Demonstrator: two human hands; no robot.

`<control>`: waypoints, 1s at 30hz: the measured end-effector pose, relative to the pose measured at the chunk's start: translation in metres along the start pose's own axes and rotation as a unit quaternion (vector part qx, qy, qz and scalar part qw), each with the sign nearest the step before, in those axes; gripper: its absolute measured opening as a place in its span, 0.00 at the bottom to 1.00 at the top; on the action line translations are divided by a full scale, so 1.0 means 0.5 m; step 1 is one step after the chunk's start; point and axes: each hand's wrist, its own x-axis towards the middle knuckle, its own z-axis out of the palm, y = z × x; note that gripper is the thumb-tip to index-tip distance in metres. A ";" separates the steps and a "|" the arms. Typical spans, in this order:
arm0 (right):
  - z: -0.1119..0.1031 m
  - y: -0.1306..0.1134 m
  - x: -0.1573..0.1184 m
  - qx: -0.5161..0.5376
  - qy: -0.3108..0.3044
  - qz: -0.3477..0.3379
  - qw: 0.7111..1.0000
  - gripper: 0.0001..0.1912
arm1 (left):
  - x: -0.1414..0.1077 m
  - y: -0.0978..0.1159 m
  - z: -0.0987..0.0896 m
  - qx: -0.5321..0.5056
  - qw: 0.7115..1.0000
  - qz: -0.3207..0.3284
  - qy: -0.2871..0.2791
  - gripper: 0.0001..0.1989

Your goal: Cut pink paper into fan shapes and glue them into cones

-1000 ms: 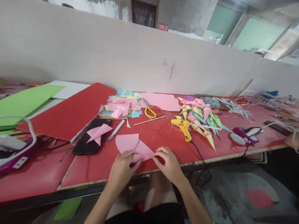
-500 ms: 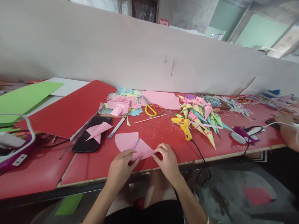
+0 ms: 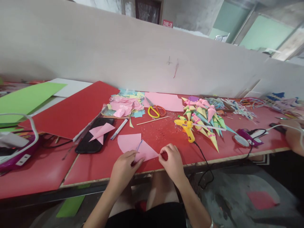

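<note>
A fan-shaped piece of pink paper (image 3: 149, 149) lies on the red table before me, with a thin bluish-purple strip (image 3: 139, 145) across it. My left hand (image 3: 126, 166) holds the paper's lower left side, its thumb and forefinger on the sheet with a gap between them. At the pointed right corner, my right hand (image 3: 173, 161) pinches the tip between thumb and forefinger. To the left, a twisted pink paper piece (image 3: 101, 132) rests on a black phone (image 3: 83, 144). A marker pen (image 3: 119, 129) lies between phone and fan.
A yellow glue gun (image 3: 187, 128) with its cord lies right of my hands, beside a pile of paper cones (image 3: 205, 110). Scissors (image 3: 154, 112), a thin stick (image 3: 152, 120) and paper scraps (image 3: 125, 106) lie farther back. Another person's hand (image 3: 294, 134) is at far right.
The paper's lower edge, curled up by my left hand before, now lies flatter. My right hand has shifted slightly right with the pointed corner.
</note>
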 end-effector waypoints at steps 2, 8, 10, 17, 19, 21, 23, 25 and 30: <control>-0.002 -0.001 -0.001 0.011 -0.002 0.001 1.000 0.08 | 0.000 0.000 0.000 0.002 1.000 0.002 0.004 0.13; 0.005 -0.028 -0.013 0.045 -0.027 -0.053 0.997 0.08 | -0.002 0.000 0.002 -0.002 1.000 0.012 0.016 0.13; 0.008 -0.037 -0.011 0.026 -0.040 -0.051 0.998 0.05 | -0.001 0.001 0.000 -0.001 1.000 0.015 0.015 0.13; 0.007 -0.035 0.005 0.012 -0.067 -0.040 0.997 0.02 | 0.006 0.012 -0.003 0.036 0.999 -0.011 -0.012 0.16; 0.006 -0.034 0.006 0.010 -0.065 -0.036 0.997 0.02 | 0.005 0.012 0.000 0.049 0.999 -0.021 -0.004 0.16; 0.006 -0.036 0.005 0.006 -0.065 -0.032 0.997 0.03 | 0.001 0.010 0.002 0.071 0.997 -0.028 0.011 0.16; 0.007 -0.037 0.005 -0.001 -0.067 -0.027 0.997 0.03 | -0.002 0.008 0.003 0.088 0.996 -0.032 0.015 0.16; 0.008 -0.039 0.004 -0.007 -0.067 -0.025 0.997 0.03 | -0.003 0.008 0.002 0.095 0.995 -0.039 0.012 0.16; 0.009 -0.039 0.004 -0.017 -0.061 -0.023 0.998 0.04 | -0.001 0.009 0.000 0.137 0.989 -0.055 0.007 0.17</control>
